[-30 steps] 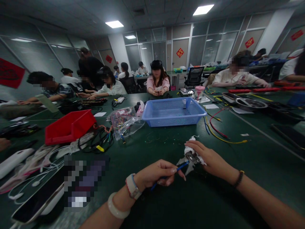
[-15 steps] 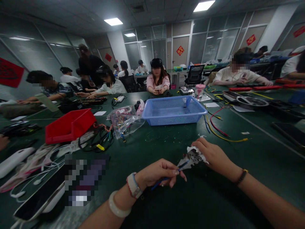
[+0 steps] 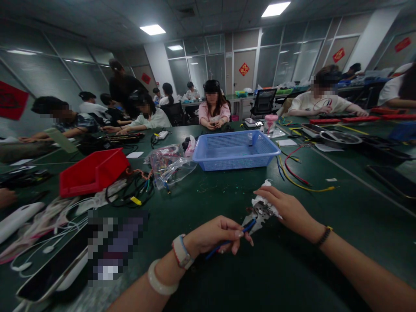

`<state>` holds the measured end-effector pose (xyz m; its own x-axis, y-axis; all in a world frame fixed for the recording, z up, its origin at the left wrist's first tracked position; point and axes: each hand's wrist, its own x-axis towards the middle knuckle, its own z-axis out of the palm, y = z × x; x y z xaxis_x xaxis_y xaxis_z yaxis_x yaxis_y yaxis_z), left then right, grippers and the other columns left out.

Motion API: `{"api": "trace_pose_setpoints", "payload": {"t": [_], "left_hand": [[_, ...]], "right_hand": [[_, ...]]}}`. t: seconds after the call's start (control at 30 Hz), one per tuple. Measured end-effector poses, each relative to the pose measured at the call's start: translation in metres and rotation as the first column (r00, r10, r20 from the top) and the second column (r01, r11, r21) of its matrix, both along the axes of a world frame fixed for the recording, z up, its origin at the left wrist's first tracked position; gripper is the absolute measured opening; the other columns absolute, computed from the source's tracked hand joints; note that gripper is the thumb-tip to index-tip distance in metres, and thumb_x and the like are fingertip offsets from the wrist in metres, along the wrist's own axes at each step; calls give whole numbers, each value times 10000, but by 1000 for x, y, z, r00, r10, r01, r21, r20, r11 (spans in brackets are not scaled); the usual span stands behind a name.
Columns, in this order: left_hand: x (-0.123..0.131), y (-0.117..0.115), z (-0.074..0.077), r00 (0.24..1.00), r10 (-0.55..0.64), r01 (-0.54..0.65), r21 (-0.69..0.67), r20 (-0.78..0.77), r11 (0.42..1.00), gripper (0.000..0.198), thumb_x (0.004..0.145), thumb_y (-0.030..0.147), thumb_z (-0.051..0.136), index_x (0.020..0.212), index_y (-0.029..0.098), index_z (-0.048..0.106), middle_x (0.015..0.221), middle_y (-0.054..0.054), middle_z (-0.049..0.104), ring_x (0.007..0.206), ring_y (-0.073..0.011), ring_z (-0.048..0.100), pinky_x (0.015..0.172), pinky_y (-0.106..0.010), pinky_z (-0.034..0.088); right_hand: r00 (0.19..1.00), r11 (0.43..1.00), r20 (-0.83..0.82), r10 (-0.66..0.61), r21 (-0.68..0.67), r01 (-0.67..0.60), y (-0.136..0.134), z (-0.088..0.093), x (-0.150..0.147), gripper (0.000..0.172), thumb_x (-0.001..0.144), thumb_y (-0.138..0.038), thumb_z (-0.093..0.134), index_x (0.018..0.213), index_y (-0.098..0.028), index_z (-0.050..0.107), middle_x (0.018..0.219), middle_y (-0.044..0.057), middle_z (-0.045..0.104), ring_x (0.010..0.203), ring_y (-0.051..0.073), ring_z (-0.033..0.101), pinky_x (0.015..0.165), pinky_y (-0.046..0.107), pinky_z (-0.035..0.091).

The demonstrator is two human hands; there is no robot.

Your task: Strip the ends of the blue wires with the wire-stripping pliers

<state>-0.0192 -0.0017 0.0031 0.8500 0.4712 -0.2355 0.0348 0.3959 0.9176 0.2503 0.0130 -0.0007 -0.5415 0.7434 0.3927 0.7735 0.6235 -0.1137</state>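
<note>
Blue wire [image 3: 249,225] in pliers [image 3: 261,211], characters [image 3: 244,69] on red poster [image 3: 244,69] illegible

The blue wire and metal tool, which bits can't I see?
Head view: part of the blue wire, hidden by the left hand.
Head view: handles of the metal tool, mostly hidden by the right hand and white wrapping.
Head view: whether the wire's tip is bare, too small and dark.
</note>
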Motion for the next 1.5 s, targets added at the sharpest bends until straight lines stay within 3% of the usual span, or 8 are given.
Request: {"api": "trace_pose_setpoints", "payload": {"t": [0.3,0.43,0.8,1.2,1.37,1.5], "left_hand": [[0,1,-1,1000,-9,9,-19,15,1000,344,833,392,658,1001,95,703,602,9,610,368,-13,376,360,-160,224],[-1,1,-1,1000,-3,3,-17,13,1000,348,840,400,647,997,95,704,595,10,606,364,-15,370,356,-164,218],[0,0,-2,1000,-6,6,-8,21,1000,285,873,330,617,1022,102,700,609,10,606,371,-12,374,358,-156,226],[2,-2,-1,999,-38,38,-33,13,999,267,866,315,626,1011,107,708,602,11,609,365,-8,371,362,-156,229],[1,-1,0,1000,-27,27,-30,13,999,277,869,329,623,1018,112,707,603,11,607,372,-9,381,362,-152,229],[0,0,-1,999,-36,37,-27,13,999,273,874,328,618,1020,115,706,601,12,608,371,-9,383,361,-151,227]], "right_hand": [[999,997,21,-34,-73,36,0,3,-2,345,816,-124,514,1150,-210,503,1210,118,553,884,194,645,734,352,535],[999,993,26,-46,-105,49,0,2,-3,384,804,-110,505,1171,-223,484,1235,116,536,846,187,650,715,357,536],[999,980,-31,20,-196,-26,0,2,-2,461,762,-46,472,1184,-227,497,1247,91,565,1002,189,614,816,343,515],[997,995,61,-37,-95,42,-1,3,-4,210,834,-138,509,1031,-205,538,1016,57,623,759,165,619,660,286,479],[1000,994,0,30,-105,-30,-2,4,-3,373,808,-85,477,1160,-206,509,1195,87,593,880,158,640,738,279,493],[999,993,-17,47,-109,-49,-2,3,-3,397,803,-84,476,1180,-204,510,1229,95,586,903,158,646,755,282,497]]}}
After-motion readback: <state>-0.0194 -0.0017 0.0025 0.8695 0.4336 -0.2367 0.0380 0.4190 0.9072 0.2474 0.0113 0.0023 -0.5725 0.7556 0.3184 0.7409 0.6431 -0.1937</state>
